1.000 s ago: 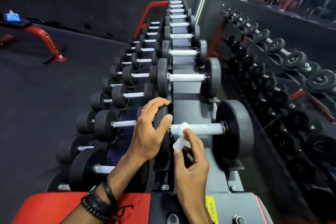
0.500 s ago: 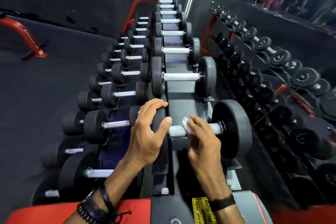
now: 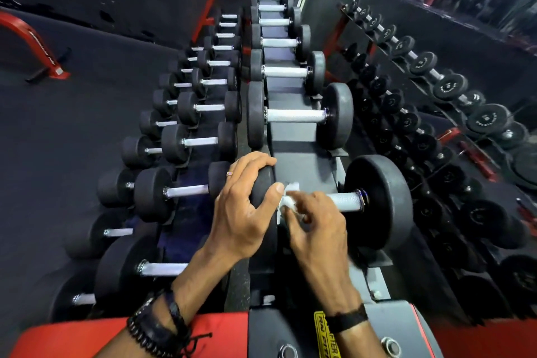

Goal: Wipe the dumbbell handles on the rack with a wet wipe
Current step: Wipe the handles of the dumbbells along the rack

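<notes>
My left hand (image 3: 244, 206) rests over the top of the near dumbbell's left head (image 3: 263, 183), fingers curved over the black rubber edge and the thumb reaching toward the handle, gripping that weight. There is a ring on one finger and dark bracelets (image 3: 158, 325) at the wrist. My right hand (image 3: 316, 229) is clenched around the wet wipe (image 3: 286, 202), pressing the crumpled white cloth against the left end of the knurled steel handle (image 3: 344, 201), right beside the left thumb. The bare right part of the handle runs on to the dumbbell's right head (image 3: 380, 200), a large black disc. A black band (image 3: 347, 321) circles my right wrist.

This dumbbell sits nearest to me on the top tier of the dumbbell rack (image 3: 293, 154), in a grey tray. Beyond it, the next dumbbell (image 3: 299, 115) lies parallel, and a row of smaller ones recedes into the distance. To the left, a lower tier carries another row of dumbbells (image 3: 186, 139), with a third row further down and left. On the right, a mirror (image 3: 436, 125) reflects the dumbbells. A yellow label (image 3: 325, 334) with black lettering, partly hidden by my wrist, is fixed on the rack end close to me, next to red frame parts (image 3: 87, 337). A red bench leg (image 3: 40, 49) stands on the dark floor at far left.
</notes>
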Motion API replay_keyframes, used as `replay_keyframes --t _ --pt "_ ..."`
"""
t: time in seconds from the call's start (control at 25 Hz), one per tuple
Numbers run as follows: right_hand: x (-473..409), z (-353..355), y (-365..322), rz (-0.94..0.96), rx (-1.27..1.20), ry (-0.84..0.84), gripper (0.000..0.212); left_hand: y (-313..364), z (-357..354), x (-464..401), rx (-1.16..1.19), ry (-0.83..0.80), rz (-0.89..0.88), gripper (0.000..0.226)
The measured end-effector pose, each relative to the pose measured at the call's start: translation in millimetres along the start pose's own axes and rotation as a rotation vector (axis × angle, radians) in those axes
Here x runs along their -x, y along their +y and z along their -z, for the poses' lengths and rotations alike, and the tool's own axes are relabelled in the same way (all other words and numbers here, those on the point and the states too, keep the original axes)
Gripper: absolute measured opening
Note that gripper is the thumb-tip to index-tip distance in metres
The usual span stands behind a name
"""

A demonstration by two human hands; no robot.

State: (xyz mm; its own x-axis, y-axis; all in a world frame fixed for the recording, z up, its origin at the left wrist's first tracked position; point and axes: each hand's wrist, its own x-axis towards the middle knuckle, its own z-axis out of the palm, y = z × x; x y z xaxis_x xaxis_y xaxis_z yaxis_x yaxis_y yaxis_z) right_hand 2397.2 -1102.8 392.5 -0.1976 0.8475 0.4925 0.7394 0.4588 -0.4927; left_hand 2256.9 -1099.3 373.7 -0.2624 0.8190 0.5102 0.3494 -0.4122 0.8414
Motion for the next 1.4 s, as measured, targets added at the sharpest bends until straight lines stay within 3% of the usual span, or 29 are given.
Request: replay_keyframes --t 0.24,0.52,0.64,0.76,0.84,1.0,1.08,1.28,1.4 --pt "1 2 3 0.011 0.109 0.042 0.012 4 1 1 -0.025 -0.003 0.036 0.043" --pt "-7 26 25 -0.309 0.046 0.303 0.005 8 4 -1 -0.062 -0.034 0.019 0.039" --pt "-2 11 17 -0.203 -0.033 0.352 0.007 7 9 -6 -0.15 -0.099 -0.024 0.037" --pt "16 -19 -4 -0.114 -0.156 0.21 0.001 5 16 -12 -0.217 -0.176 -0.067 0.04" --pt "21 -24 -4 -0.097 -0.145 0.205 0.003 4 18 -15 -0.243 -0.202 -0.09 0.041" --pt "12 6 29 -0.323 -0.021 0.539 0.003 2 21 -19 -0.232 -0.225 -0.112 0.041" --pt "10 5 27 -0.338 0.028 0.626 0.003 1 22 -20 -0.22 -0.233 -0.113 0.042" --pt "26 -32 -10 -0.203 -0.089 0.381 0.002 1 22 -22 -0.216 -0.225 -0.14 0.041" --pt "13 -9 16 -0.357 -0.081 0.617 0.002 0 21 -24 -0.221 -0.225 -0.143 0.041"
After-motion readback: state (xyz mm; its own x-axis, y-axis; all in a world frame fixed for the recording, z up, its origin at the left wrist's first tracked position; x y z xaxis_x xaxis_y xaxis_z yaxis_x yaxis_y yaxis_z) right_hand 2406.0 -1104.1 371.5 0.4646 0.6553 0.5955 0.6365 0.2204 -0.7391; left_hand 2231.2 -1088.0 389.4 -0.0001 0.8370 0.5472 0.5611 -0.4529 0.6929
